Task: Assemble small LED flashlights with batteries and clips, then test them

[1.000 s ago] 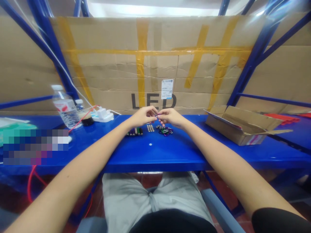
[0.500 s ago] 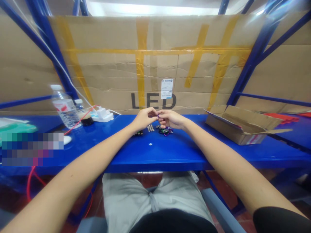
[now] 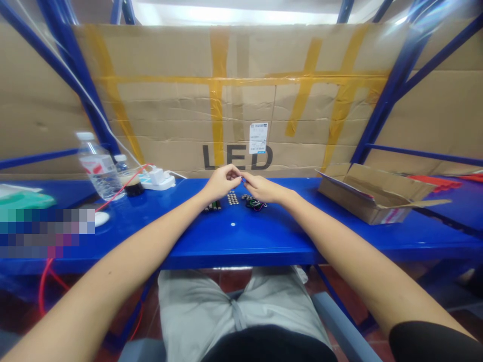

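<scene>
Pinching a tiny purple piece [image 3: 242, 180] between thumb and forefinger, your left hand [image 3: 222, 183] has it just above the middle of the blue table [image 3: 241, 240], toward the far edge. Your thumb and forefinger curve round with a gap behind their tips and close at the piece itself. Your right hand [image 3: 264, 188] comes in from the other side, back upward, fingers fairly straight and close together, their tips touching at the same piece. Whether your right thumb grips it too you cannot tell, as the hand covers that part, and the piece is too small to make out its shape.

Just below your fingertips, small metal parts [image 3: 233, 198] lie in short rows. Dark tubes [image 3: 213, 205] lie side by side near your left wrist, partly behind it, and a tangle of clips [image 3: 256, 203] sits under your right hand. Nearer you is one small white dot [image 3: 233, 224].

Farther out, an open cardboard box [image 3: 372, 201] stands to your right. To your left are a clear bottle [image 3: 99, 173], a smaller bottle [image 3: 132, 188] with dark liquid, and a white power strip [image 3: 161, 181].
</scene>
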`<state>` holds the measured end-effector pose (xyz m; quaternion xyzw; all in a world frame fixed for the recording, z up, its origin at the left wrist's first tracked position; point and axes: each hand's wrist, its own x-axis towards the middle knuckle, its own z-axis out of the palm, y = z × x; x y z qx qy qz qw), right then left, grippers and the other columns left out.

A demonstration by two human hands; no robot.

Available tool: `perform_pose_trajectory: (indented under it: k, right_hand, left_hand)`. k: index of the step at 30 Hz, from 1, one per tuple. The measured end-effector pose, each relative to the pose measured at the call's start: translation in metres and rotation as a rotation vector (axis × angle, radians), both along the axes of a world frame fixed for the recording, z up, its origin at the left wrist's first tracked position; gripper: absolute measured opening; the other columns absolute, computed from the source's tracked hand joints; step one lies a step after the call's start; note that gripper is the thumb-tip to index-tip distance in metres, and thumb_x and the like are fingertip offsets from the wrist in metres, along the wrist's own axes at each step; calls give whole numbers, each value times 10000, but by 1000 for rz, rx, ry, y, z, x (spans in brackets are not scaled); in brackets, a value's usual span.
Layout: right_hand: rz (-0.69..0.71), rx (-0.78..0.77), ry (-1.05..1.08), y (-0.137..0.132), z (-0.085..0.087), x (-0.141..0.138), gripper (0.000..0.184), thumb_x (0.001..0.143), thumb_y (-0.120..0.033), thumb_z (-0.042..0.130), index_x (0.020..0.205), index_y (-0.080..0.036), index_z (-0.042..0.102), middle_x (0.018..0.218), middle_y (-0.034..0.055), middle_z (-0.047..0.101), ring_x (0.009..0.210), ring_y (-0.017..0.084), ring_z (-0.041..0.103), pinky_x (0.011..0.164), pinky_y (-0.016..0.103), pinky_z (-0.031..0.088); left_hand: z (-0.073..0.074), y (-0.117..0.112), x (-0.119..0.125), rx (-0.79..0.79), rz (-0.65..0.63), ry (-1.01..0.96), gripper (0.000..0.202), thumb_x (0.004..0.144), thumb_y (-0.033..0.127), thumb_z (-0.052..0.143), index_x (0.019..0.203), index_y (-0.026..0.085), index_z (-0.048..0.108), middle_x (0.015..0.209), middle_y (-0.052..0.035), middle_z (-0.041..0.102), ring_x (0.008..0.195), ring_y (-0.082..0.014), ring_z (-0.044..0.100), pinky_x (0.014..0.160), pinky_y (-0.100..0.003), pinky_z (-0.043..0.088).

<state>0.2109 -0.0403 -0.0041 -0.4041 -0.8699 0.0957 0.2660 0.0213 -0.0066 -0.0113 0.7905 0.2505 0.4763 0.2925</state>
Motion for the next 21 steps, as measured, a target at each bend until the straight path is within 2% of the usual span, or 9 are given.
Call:
perform_pose_trajectory:
  k: [3,7,9,11,13,16,21]
  right_hand:
    - [-2,-31,38,0,0,-1,410,954,-179,451,1358,-183,521,1163,132,697,1011,275,649,928,451,499]
    - [48,-42,146,3,-3,-2,286,943,-144,446,1188,-178,592,1084,96,691,993,224,625,907,385,493]
    - [53,-93,206,4,-3,-2,249,939,-134,433,1127,-174,592,902,55,677,842,188,619,793,336,502]
    - [41,-176,251,4,-3,-3,228,938,-128,415,1087,-176,581,697,-6,596,651,155,563,660,295,475]
    - [21,-246,298,4,-3,-3,197,935,-125,402,1023,-182,569,596,-43,513,551,138,509,586,276,437]
    - [15,-309,381,5,-4,-5,150,926,-127,410,924,-186,548,573,-48,484,530,132,500,557,267,421]
    - [31,-384,490,6,-6,-8,102,910,-143,461,925,-179,556,566,-60,449,511,117,468,539,252,413]
  left_hand:
    - [0,1,0,-26,-5,1,85,787,146,644,842,147,580,681,3,617,607,-104,597,597,-250,486]
    - [1,1,-1,-28,-6,0,85,804,146,645,847,152,571,674,5,618,608,-107,608,602,-253,492]
    - [2,0,-1,-25,-9,2,82,811,151,643,847,152,569,671,5,619,605,-107,608,600,-252,492]
    - [2,0,-1,-19,-10,8,79,814,157,643,845,151,571,676,3,620,609,-108,607,602,-253,490]
    - [2,0,-1,-10,-8,15,79,813,165,645,844,149,574,689,-1,621,622,-111,607,608,-255,490]
    - [2,0,0,13,7,31,83,804,174,647,844,149,579,702,-2,619,634,-112,597,610,-254,483]
    - [3,-4,-1,121,80,117,74,793,175,641,849,156,596,694,10,609,632,-105,556,599,-238,442]
